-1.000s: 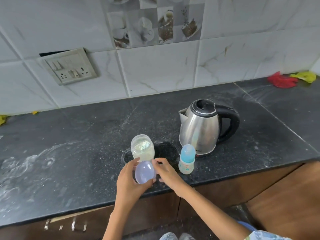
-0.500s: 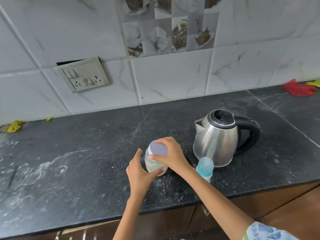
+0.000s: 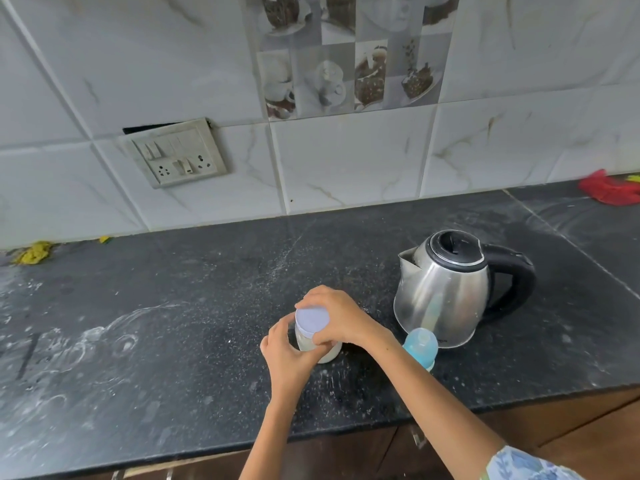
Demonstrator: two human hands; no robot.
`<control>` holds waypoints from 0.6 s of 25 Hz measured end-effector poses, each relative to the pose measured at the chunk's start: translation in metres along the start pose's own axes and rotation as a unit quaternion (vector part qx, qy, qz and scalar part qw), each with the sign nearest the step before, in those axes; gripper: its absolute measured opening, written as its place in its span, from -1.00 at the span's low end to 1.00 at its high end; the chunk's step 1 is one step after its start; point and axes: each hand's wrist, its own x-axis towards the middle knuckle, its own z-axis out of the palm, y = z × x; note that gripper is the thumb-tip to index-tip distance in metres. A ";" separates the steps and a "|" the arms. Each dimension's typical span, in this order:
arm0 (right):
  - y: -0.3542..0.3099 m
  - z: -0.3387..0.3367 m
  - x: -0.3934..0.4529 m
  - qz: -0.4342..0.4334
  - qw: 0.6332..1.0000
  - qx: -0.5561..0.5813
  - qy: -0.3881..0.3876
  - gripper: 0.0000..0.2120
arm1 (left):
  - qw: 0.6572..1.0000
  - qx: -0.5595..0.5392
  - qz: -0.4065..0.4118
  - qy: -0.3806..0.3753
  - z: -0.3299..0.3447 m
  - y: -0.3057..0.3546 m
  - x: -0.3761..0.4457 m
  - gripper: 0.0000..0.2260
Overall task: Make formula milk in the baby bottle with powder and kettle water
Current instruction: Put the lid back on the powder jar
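A clear powder jar (image 3: 329,352) with pale powder stands on the black counter (image 3: 194,306). My left hand (image 3: 287,355) wraps its body from the near left. A pale lilac lid (image 3: 312,319) sits on the jar's mouth, and my right hand (image 3: 337,318) grips that lid from the far right. The baby bottle (image 3: 419,346), with a blue cap, stands upright just right of my right wrist. Behind it is the steel kettle (image 3: 443,292) with its black lid shut and its black handle pointing right.
A tiled wall with a switch and socket plate (image 3: 176,154) backs the counter. A red cloth (image 3: 609,190) lies at the far right, a yellow scrap (image 3: 34,252) at the far left. White powder smears mark the counter's left part. The counter's front edge runs below my forearms.
The lid was in front of the open jar, between both hands; now it rests on the jar's mouth under my right hand, and my left hand has taken the jar's body.
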 end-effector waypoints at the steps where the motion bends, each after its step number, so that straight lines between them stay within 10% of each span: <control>1: -0.004 0.002 0.000 0.014 1.000 -0.023 0.012 -0.39 | 1.000 0.002 0.001 -0.001 0.000 0.000 0.000 -0.39; 5: -0.015 0.006 -0.006 0.127 0.963 -0.211 0.111 -0.29 | 1.000 0.004 -0.001 0.003 0.003 -0.003 0.000 -0.41; 8: 0.001 0.006 -0.012 0.125 0.972 -0.091 0.179 -0.45 | 1.000 -0.005 -0.008 0.006 0.001 -0.003 0.000 -0.39; 12: 0.011 0.025 -0.015 0.037 0.994 0.073 0.078 -0.53 | 1.000 0.004 0.005 0.013 0.000 0.002 -0.001 -0.45; 15: 0.018 0.034 -0.023 0.082 0.971 0.039 0.221 -0.65 | 1.000 -0.003 -0.016 0.017 0.001 -0.002 0.000 -0.43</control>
